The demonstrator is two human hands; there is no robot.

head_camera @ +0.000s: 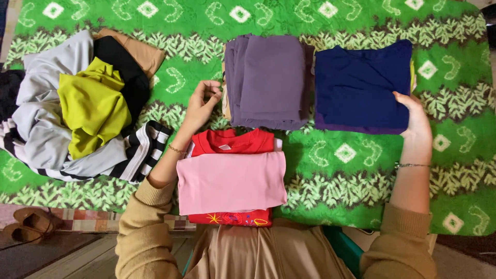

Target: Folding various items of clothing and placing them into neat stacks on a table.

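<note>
My right hand [415,118] rests against the right edge of a folded navy blue garment [361,85], which lies on a thin purple piece on the green patterned blanket [336,160]. My left hand [201,103] hovers with fingers loosely curled, holding nothing, just left of a folded purple stack [268,80]. In front of me lies a folded pink garment [231,182] on top of a folded red garment [232,142].
An unfolded heap at the left holds grey cloth [46,103], a yellow-green piece [90,106], black, tan and a black-and-white striped piece [142,152]. Sandals [31,223] sit on the floor at the lower left. The blanket's front edge is near my lap.
</note>
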